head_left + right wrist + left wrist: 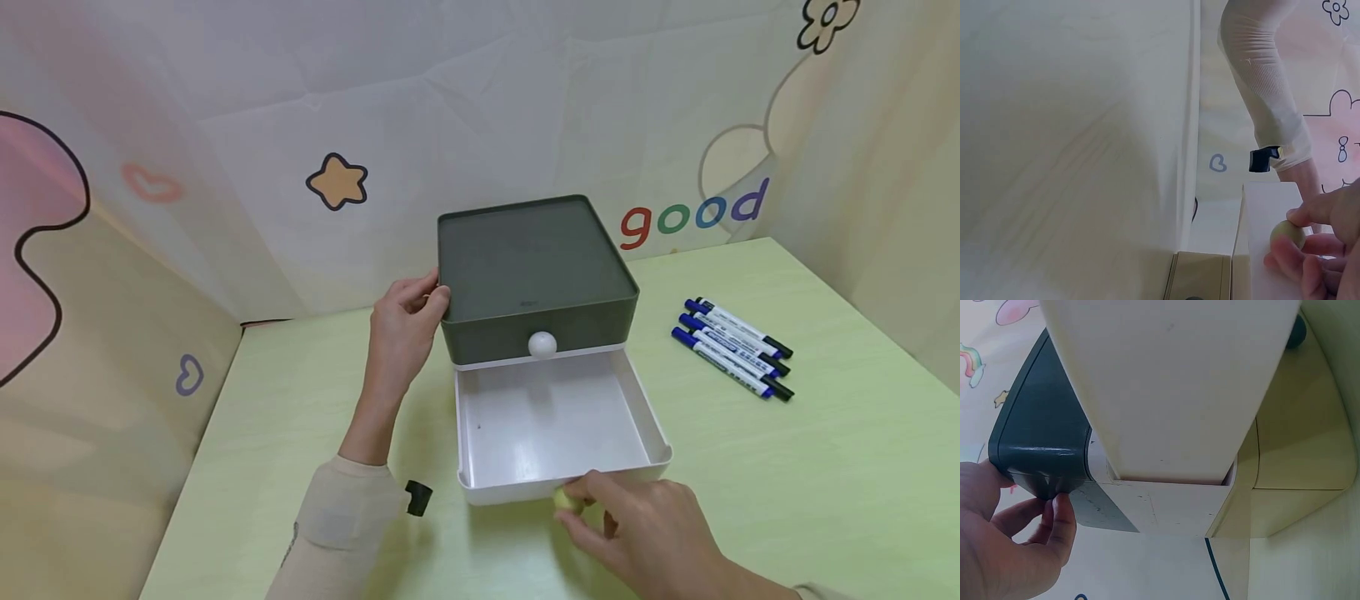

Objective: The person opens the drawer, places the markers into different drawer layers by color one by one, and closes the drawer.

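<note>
A desktop drawer box (532, 258) with a dark green top tier stands near the back wall. Its white drawer (551, 425) is pulled far out, with nothing large inside. At the drawer's front, my right hand (652, 525) pinches a round yellow-green knob (567, 501) between thumb and fingers; the right wrist view shows this knob (1288, 235) too. My left hand (403, 329) holds the left side of the dark tier by its front corner, fingertips against the wall of the box. A white knob (542, 344) sits on the dark tier's front.
Several markers (733, 350) with blue and black ends lie side by side right of the box. Below the white drawer, a yellowish tier (1300, 425) with a dark knob (1297, 331) shows in the left wrist view. A printed cloth (465, 108) hangs behind the table.
</note>
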Demonstrator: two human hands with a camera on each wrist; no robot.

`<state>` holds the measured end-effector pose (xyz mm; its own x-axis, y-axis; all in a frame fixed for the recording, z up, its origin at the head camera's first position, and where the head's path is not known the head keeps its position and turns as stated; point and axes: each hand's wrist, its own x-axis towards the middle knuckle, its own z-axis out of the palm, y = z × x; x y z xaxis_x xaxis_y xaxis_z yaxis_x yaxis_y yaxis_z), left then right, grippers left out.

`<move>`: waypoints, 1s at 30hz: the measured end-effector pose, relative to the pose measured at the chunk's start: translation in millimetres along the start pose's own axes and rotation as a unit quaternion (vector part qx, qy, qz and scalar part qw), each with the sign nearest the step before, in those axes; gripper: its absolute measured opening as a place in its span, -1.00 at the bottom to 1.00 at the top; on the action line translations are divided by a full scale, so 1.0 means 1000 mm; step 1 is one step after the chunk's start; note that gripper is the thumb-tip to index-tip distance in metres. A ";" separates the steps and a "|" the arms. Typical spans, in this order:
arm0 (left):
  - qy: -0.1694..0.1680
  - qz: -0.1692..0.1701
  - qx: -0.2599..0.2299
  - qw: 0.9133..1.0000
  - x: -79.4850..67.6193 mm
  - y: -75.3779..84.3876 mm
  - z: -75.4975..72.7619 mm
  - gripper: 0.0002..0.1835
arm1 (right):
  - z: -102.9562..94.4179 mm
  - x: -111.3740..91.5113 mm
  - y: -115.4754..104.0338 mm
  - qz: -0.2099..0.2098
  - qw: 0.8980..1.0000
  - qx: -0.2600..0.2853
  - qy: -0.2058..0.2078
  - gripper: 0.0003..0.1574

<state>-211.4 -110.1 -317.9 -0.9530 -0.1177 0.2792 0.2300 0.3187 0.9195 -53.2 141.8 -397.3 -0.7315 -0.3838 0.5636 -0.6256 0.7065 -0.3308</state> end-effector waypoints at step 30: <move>-0.005 -0.006 -0.012 1.000 -0.001 0.001 0.000 -0.57 | 0.003 -0.021 -0.007 -0.037 0.999 -0.003 0.015 -0.45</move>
<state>-210.0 -109.5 -316.9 -0.9579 -0.1114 0.2646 0.2223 0.2953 0.9292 -34.5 143.1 -409.3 -0.6752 -0.4173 0.6083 -0.6759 0.6803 -0.2835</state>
